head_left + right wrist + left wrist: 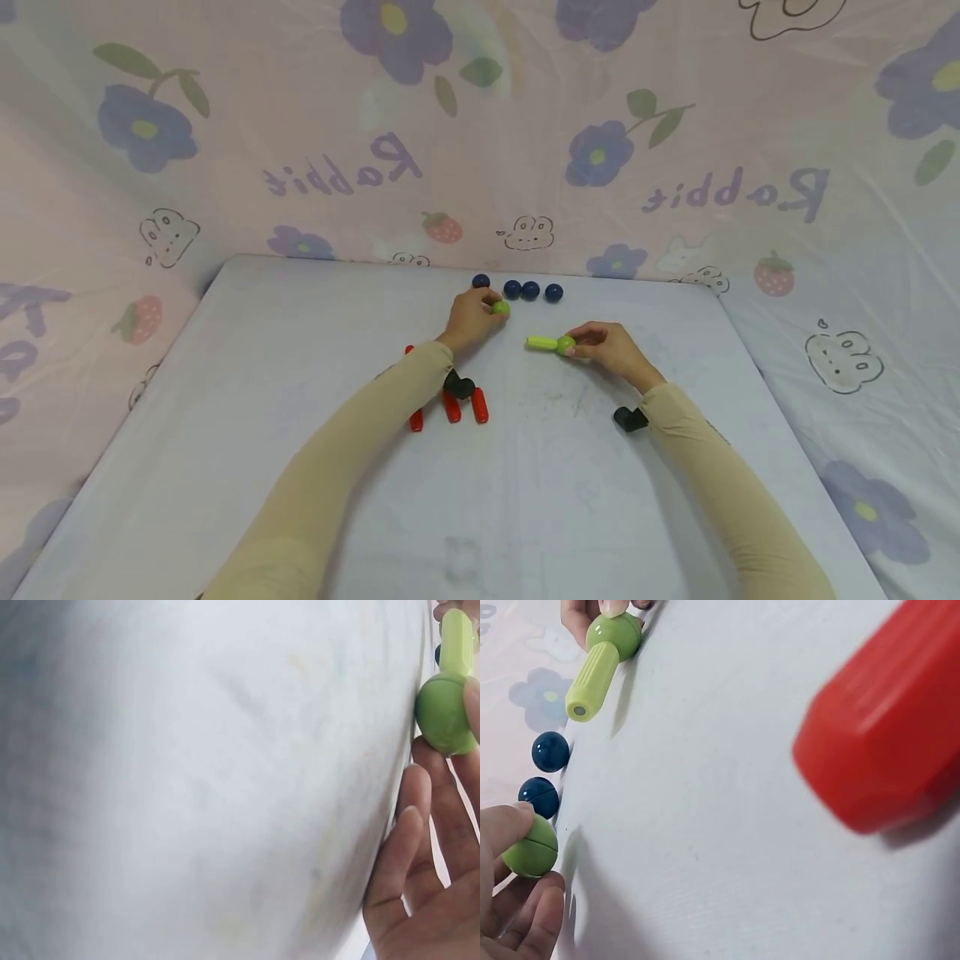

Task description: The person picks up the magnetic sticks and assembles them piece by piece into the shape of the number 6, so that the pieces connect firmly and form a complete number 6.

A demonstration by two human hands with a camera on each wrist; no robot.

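Note:
My left hand (471,319) pinches a green ball (501,308) between thumb and fingers, beside the blue balls; a seam line runs around the ball in the left wrist view. To its right, my right hand (609,348) pinches another green ball (567,345) by its side. A yellow-green ridged rod (542,342) is joined to that second ball and points left toward my left hand. A small grey disc shows in the rod's free end (580,711). The two green balls are apart.
Several dark blue balls (530,291) lie in a row near the table's back edge. Several red rods (480,406) lie around my left forearm, partly hidden by it; one red rod (885,727) looms close in the left wrist view. A patterned cloth (480,167) hangs behind the white table (247,400).

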